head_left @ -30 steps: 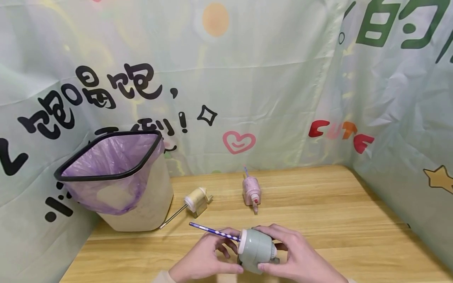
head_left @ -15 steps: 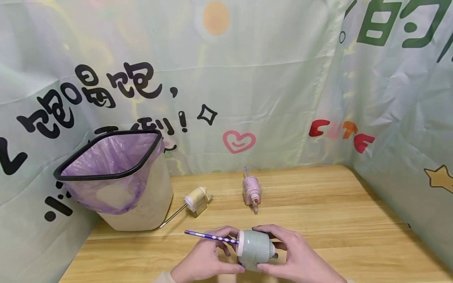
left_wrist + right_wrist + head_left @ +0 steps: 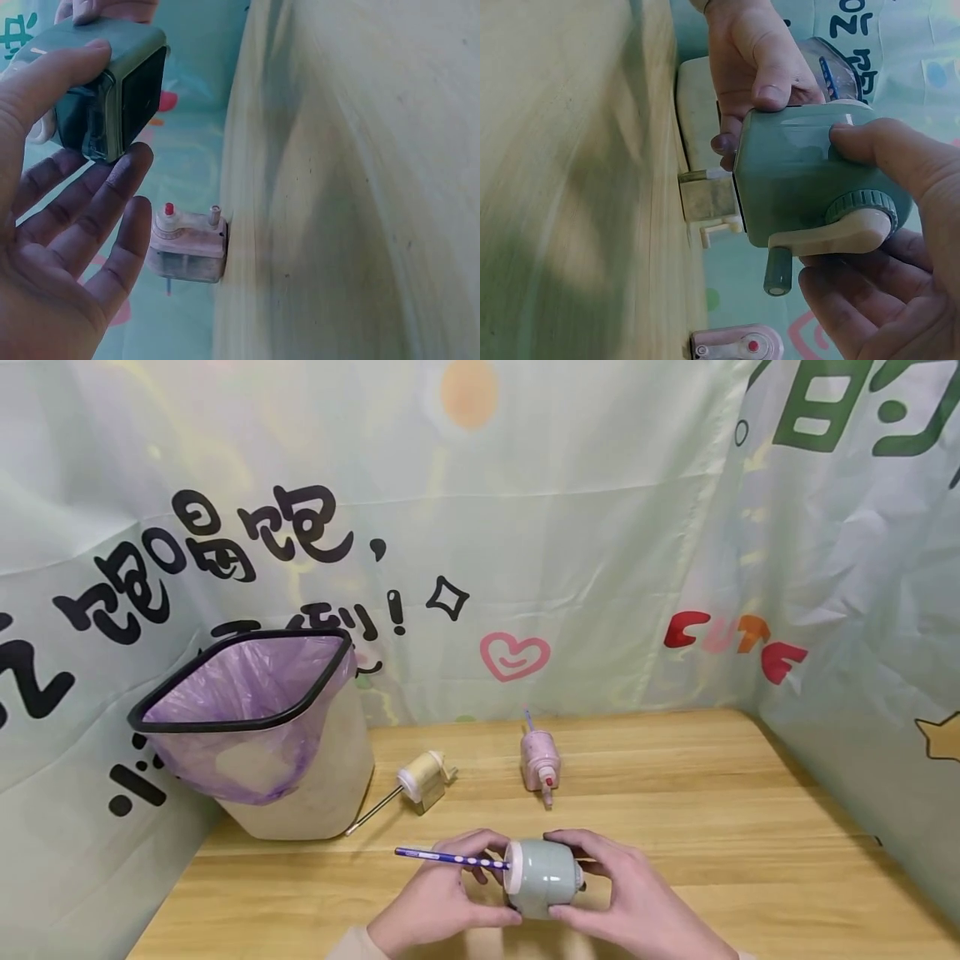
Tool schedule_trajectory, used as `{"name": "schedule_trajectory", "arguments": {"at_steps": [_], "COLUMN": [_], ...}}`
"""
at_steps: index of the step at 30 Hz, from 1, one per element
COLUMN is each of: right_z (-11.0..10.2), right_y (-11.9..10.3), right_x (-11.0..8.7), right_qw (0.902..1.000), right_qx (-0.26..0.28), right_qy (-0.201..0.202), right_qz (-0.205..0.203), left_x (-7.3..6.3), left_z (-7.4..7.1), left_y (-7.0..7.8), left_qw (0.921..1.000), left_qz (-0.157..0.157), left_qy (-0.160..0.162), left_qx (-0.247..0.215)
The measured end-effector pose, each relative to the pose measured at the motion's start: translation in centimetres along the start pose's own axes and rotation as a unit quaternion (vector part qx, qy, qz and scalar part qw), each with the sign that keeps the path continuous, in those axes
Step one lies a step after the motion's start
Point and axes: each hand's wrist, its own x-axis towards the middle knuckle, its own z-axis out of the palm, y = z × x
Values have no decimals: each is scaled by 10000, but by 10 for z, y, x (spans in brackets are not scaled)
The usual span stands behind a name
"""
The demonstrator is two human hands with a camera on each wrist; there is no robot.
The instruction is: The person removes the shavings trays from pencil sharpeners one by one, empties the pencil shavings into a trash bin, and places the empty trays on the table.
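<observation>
A grey-green hand-crank pencil sharpener (image 3: 546,878) is held between both hands over the near part of the table. A blue pencil with white dots (image 3: 450,857) sticks out of its pale front, pointing left. My left hand (image 3: 442,893) grips the sharpener's front end by thumb and fingers. My right hand (image 3: 637,893) grips the rear end, its thumb (image 3: 870,142) on the body. The pale crank (image 3: 832,236) with its green knob shows at the back in the right wrist view. The dark underside (image 3: 142,94) faces the table in the left wrist view.
A cream sharpener (image 3: 423,781) with a pencil in it stands on the wooden table (image 3: 675,793), beside a bin (image 3: 337,777) lined with a purple bag. Further back is a pink sharpener (image 3: 540,760), also holding a pencil. Printed cloth (image 3: 600,568) hangs behind and at the sides.
The sharpener has turned slightly in the hands, so its pencil lies more level and the crank knob shows less. Both hands keep their grip. The head view has shifted a little.
</observation>
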Motion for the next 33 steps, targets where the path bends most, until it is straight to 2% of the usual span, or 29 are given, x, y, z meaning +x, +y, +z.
{"name": "schedule_trajectory", "arguments": {"at_steps": [4,11,21,33], "right_z": [1,0,-3,-2], "right_y": [2,4,4,6], "right_x": [-1,-2,0,1], "right_qw": [9996,9999,9999,9998], "right_qx": [-107,50,118,30], "right_qy": [63,-39,-95,-184], "right_qz": [-271,-157,-77,112], "left_x": [0,0,1,2], "left_z": [0,0,0,0], "left_y": [-1,-1,-1,-6], "left_qw": [9999,9998,9999,9969], "left_qz": [30,-108,-43,-214], "left_qy": [29,-108,-25,-214], "left_qx": [93,-142,118,-724]}}
